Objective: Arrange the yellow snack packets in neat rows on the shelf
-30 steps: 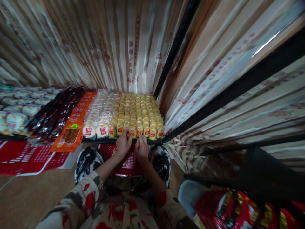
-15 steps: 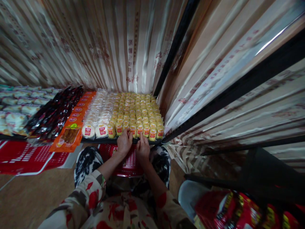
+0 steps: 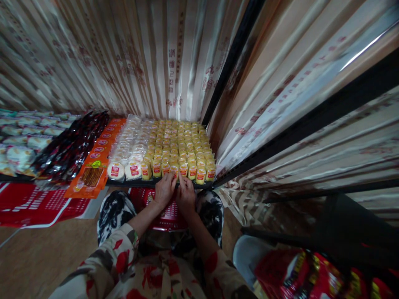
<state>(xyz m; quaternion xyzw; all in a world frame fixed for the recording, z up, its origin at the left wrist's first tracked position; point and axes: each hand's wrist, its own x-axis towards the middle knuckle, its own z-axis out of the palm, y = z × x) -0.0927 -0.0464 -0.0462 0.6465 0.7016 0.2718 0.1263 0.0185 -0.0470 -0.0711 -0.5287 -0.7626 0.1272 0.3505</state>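
Small wrapped yellow cakes (image 3: 179,143) with red labels stand in tight rows at the right end of a low black shelf (image 3: 146,182). At the front row, my left hand (image 3: 165,191) has its fingers bent and drawn together at the bottom of one wrapped yellow cake (image 3: 173,168). Close beside it, my right hand (image 3: 186,195) bends its fingers at the same cake from the right. Both sets of fingertips are partly hidden, so the exact grip shows poorly. Left of the yellow rows lie round white wrapped cakes (image 3: 133,169) with red labels.
Further left on the shelf are an orange snack packet (image 3: 92,174), dark shiny packets (image 3: 70,153) and white wrapped packs (image 3: 21,155). A red basket (image 3: 170,214) sits between my knees. Black shelf posts (image 3: 232,66) and a pleated curtain (image 3: 140,62) close off the back. Red packets (image 3: 321,274) lie at lower right.
My hands have drawn slightly closer together at the front row, the right fingertips shifting left toward the left ones. The view has moved very slightly; the rows look the same.
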